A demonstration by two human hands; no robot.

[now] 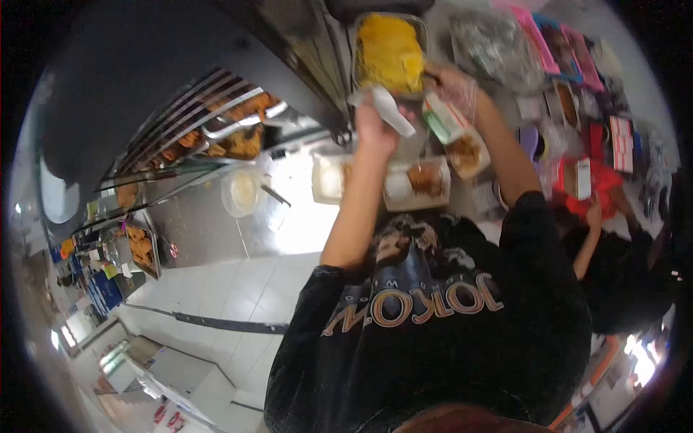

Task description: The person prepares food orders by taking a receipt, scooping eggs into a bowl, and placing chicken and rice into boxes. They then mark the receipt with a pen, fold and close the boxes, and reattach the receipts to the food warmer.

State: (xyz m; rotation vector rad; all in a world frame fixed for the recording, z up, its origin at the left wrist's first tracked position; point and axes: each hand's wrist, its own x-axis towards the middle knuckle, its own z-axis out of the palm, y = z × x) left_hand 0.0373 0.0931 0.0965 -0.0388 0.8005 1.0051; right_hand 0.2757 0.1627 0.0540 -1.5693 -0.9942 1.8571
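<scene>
My left hand (377,132) is closed around a white scoop-like utensil (390,112), blurred, just below a clear tub of yellow food (390,54) that looks like rice. To its right, my right hand (453,88), in a clear plastic glove, has its fingers by the tub's edge. Under that hand is a tilted paper food box (465,153) with green and red print and fried pieces inside; the hand appears to grip its upper end. Between my forearms and body, open paper boxes (417,205) hold white rice and brown fried food.
A round tub of pale food (242,193) stands on the metal counter (195,234) at left. Behind glass are trays of fried food (242,141). Plastic bags (494,50) and pink baskets (538,40) lie at upper right. Another person's arm (590,242) reaches near a red bag (603,191).
</scene>
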